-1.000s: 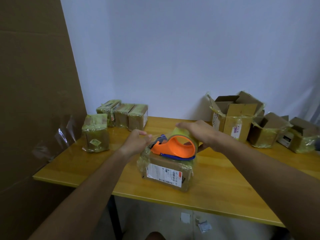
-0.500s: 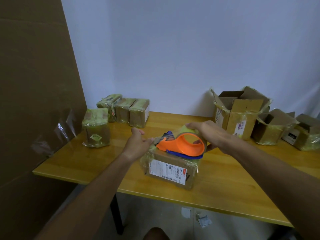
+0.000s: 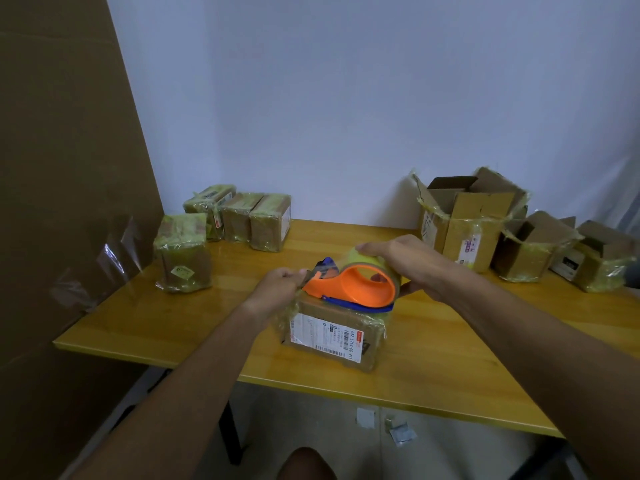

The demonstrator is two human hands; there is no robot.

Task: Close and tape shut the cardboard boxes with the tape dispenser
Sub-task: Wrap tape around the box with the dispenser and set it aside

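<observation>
Forearms reach in from the near edge of the wooden table and meet over a closed cardboard box, which lies near the front edge with its shipping label turned toward the person, probably so the top seam is within easy reach. On top of it rests the orange tape dispenser. The right hand curls over the tape roll, seemingly to steer it and bear it down on the lid. The left hand is closed at the dispenser's blue cutter end, apparently pinching the loose tape there, though the exact finger contact is too blurred to tell; holding that end would keep the strip taut while it is laid or torn. Farther back on the left, four already wrapped boxes stand grouped, likely set aside as finished. At the far right, several open boxes with raised flaps wait against the wall.
</observation>
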